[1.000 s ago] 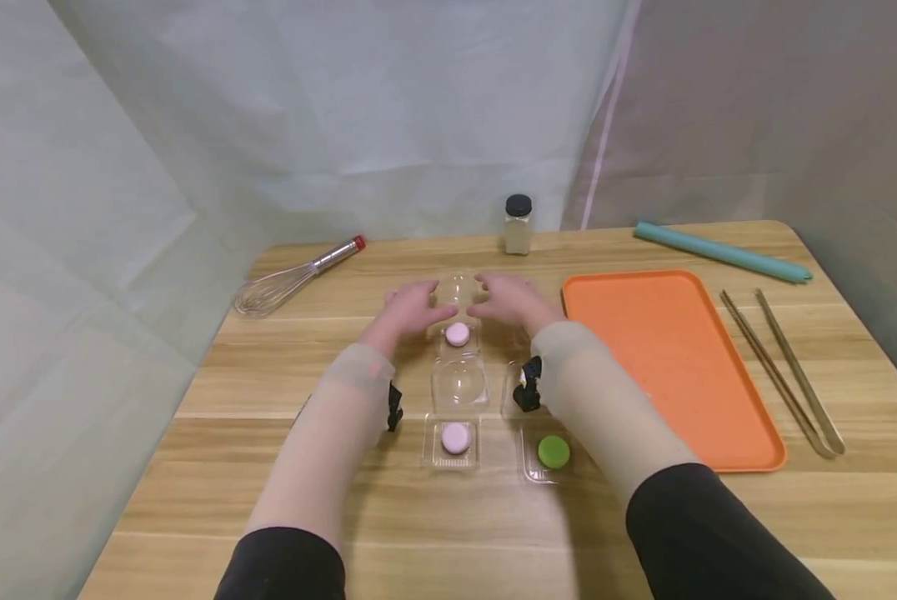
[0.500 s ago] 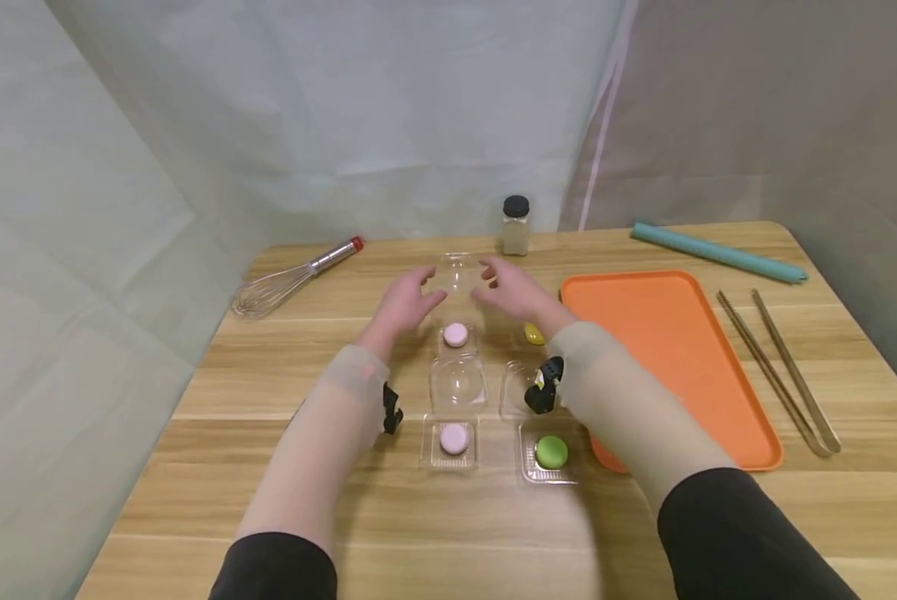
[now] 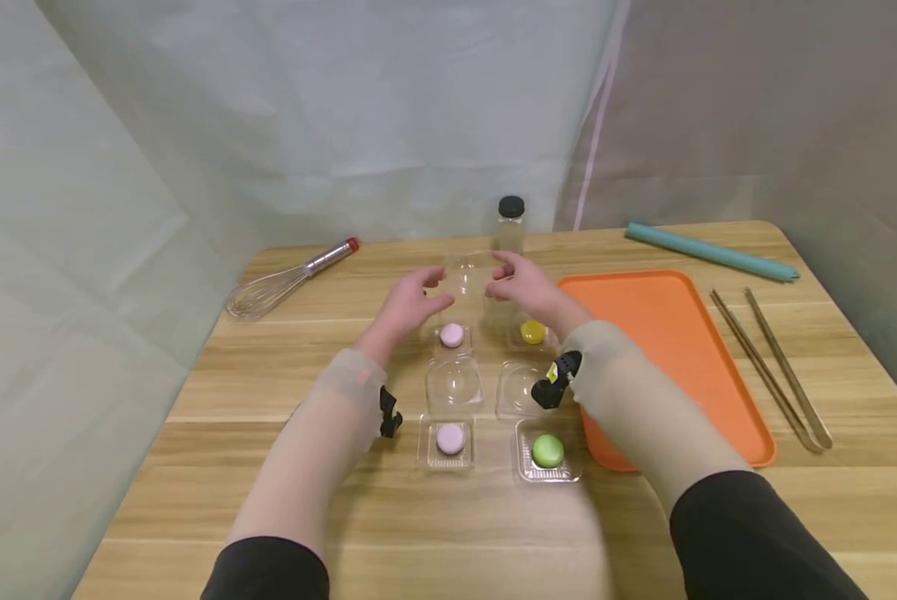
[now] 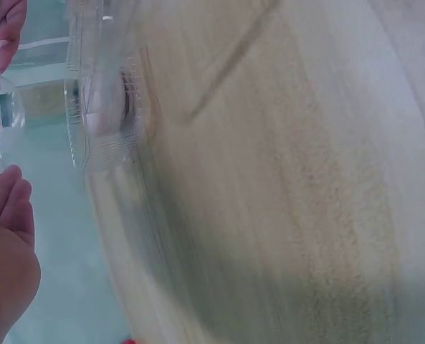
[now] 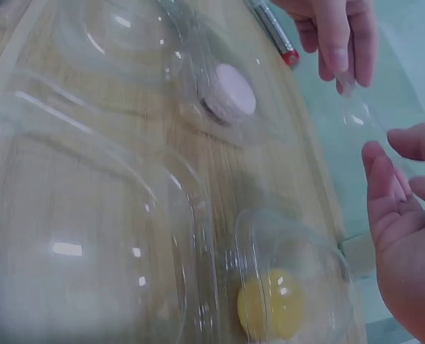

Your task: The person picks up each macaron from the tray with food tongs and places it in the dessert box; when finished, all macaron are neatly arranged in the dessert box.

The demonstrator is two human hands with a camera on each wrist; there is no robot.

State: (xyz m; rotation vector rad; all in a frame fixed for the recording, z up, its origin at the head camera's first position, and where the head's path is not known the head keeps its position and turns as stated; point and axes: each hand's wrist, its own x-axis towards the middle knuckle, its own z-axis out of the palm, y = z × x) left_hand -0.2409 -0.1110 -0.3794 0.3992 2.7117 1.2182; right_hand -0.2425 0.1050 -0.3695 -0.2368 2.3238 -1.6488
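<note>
Between my two hands a clear plastic lid (image 3: pixel 466 273) is held up above the table's far part. My left hand (image 3: pixel 407 304) pinches its left edge, as the right wrist view shows, and my right hand (image 3: pixel 527 292) holds the opposite edge between thumb and fingers. Just below the hands sit a pink macaron (image 3: pixel 452 335) and a yellow macaron (image 3: pixel 533 332), each in a clear tray. Nearer to me, another pink macaron (image 3: pixel 451 438) and a green macaron (image 3: pixel 548 451) lie in open clear boxes, their lids (image 3: pixel 454 385) folded back behind them.
An orange tray (image 3: pixel 689 392) lies on the right, with metal tongs (image 3: pixel 774 375) beside it and a teal roll (image 3: pixel 711 252) behind. At the back stand a black-capped jar (image 3: pixel 510 225) and, leftward, a whisk (image 3: pixel 291 279). Fabric walls (image 3: pixel 418 108) enclose the table.
Both hands have lifted the clear lid and carried it slightly right. The right forearm has swung right, uncovering the yellow macaron.
</note>
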